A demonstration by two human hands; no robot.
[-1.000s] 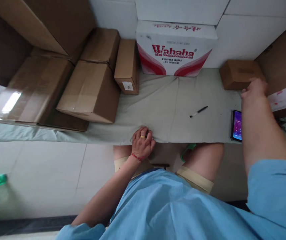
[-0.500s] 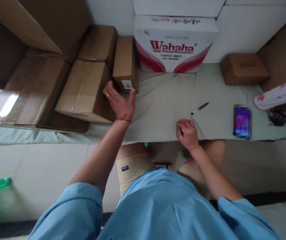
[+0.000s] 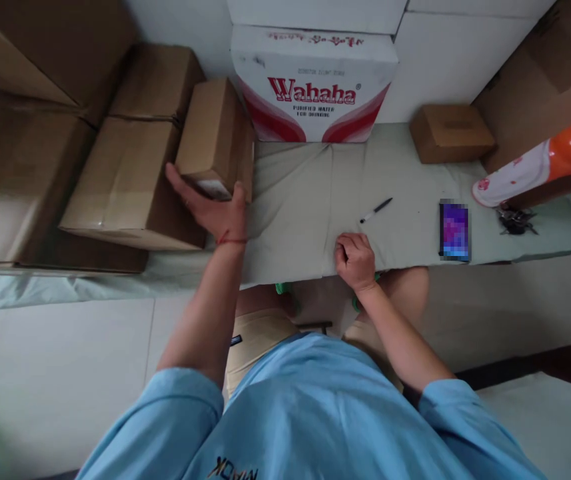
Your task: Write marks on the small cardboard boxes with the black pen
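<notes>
My left hand (image 3: 215, 210) is closed round the near end of a narrow cardboard box (image 3: 202, 127), thumb on its right side and fingers on its left. The box's white label (image 3: 214, 189) is partly covered by the hand. It looks slightly raised, with brown cardboard showing beneath its right side; whether that is a second box I cannot tell. A wider cardboard box (image 3: 120, 177) stands just left of it. My right hand (image 3: 356, 259) rests on the cloth-covered table (image 3: 295, 220) near its front edge, fingers curled in, nothing visible in them. A pen (image 3: 376, 210) lies just beyond it.
Behind stands a white and red Wahaba-style water carton printed "Wahaha" (image 3: 315, 93). A small cardboard box (image 3: 450, 133) sits at the back right. A phone (image 3: 455, 230), keys (image 3: 516, 220) and an orange and white cylinder (image 3: 540, 163) lie at the right. Larger cartons (image 3: 20, 180) fill the left.
My left hand has closed on the narrow box, which has shifted up and toward me. The view has turned, sliding the scene leftward. My right hand stays curled on the table.
</notes>
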